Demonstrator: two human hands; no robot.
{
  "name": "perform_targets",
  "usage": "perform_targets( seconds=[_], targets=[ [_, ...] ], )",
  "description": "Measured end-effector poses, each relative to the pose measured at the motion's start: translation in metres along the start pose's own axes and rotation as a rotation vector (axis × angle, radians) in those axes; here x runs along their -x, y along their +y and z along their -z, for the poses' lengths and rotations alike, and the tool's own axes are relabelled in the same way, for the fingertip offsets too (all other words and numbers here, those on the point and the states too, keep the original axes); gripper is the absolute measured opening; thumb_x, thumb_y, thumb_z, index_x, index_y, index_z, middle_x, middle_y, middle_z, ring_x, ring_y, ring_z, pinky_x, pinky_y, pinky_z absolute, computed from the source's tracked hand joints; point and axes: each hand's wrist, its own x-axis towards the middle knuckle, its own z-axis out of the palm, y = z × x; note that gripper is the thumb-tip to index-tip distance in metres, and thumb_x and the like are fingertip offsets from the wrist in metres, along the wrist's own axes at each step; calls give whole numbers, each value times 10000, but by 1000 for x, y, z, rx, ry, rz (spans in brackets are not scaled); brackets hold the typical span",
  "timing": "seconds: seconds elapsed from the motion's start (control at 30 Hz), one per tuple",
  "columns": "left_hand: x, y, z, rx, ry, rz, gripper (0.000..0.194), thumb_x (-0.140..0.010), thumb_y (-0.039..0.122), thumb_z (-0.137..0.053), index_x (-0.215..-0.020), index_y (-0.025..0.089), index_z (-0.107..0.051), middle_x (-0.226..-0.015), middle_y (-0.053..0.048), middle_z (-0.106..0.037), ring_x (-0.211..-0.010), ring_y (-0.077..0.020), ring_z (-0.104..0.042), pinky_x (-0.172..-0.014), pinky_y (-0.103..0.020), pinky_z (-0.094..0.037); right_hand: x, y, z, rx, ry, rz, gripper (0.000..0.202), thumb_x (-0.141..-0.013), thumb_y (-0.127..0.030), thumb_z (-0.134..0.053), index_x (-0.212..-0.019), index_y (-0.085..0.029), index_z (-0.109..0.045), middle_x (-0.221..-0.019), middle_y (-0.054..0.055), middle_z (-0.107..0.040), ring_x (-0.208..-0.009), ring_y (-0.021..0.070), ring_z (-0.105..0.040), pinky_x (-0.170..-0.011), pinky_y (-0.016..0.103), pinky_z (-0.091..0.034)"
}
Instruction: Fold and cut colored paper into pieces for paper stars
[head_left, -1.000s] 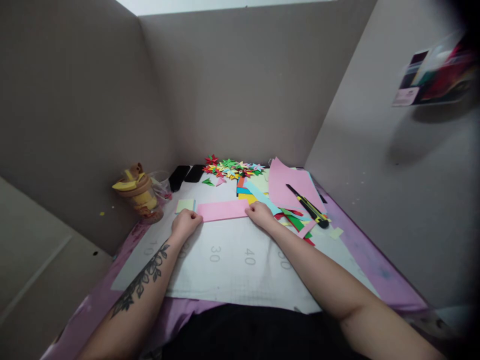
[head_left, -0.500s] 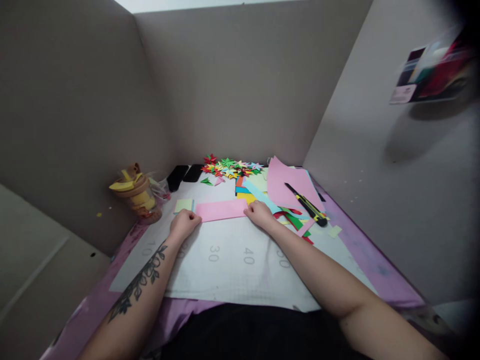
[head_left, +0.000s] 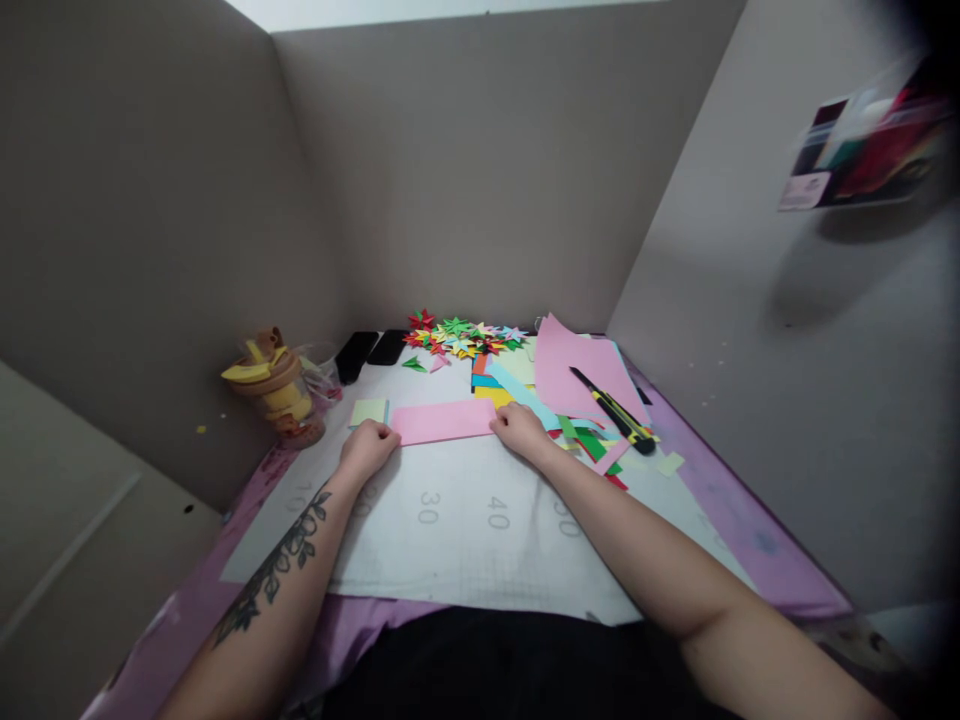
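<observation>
A long pink paper strip (head_left: pixel 444 421) lies across the middle of the white sheet (head_left: pixel 457 560), which bears printed numbers. My left hand (head_left: pixel 370 447) pinches its left end between thumb and fingers. At the opposite end my right hand (head_left: pixel 517 430) grips the near right corner, fingers curled. Just behind my left hand sits a small stack of pale green and blue paper squares (head_left: pixel 370 411). A light blue paper strip (head_left: pixel 523 393) slants behind my right hand, by a yellow sheet (head_left: pixel 491 396).
Folded paper stars (head_left: pixel 457 340) are heaped at the back. Right of them, a yellow-black utility knife (head_left: pixel 621 415) rests on pink sheets (head_left: pixel 581 360), near paper scraps (head_left: pixel 607 455). A lidded cup (head_left: pixel 281 395) and two dark phones (head_left: pixel 386 347) are at left. Grey walls enclose the table.
Both hands keep their hold on the pink paper strip, nearly still. The view has shifted very slightly.
</observation>
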Motion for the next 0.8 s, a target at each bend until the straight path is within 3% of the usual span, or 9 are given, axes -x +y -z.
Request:
perform_targets(
  seconds=[0.63, 0.8],
  targets=[
    [0, -2, -2, 17, 44, -38, 249, -700, 358, -526, -576, 161, -614, -532, -3, -576, -532, -139, -527, -486, -246, -283, 2, -1, 1, 23, -6, 2, 208, -832, -307, -477, -785, -187, -641, -880, 53, -610, -825, 186, -510, -667, 261, -321],
    [6, 3, -1, -93, 74, -49, 230, -735, 350, -525, -646, 165, -627, -716, -38, -630, -651, -159, -563, -567, -247, -356, 2, -2, 1, 52, -17, -5, 209, -838, -316, -467, -812, -191, -633, -897, 62, -607, -851, 200, -513, -673, 271, -321]
  ],
)
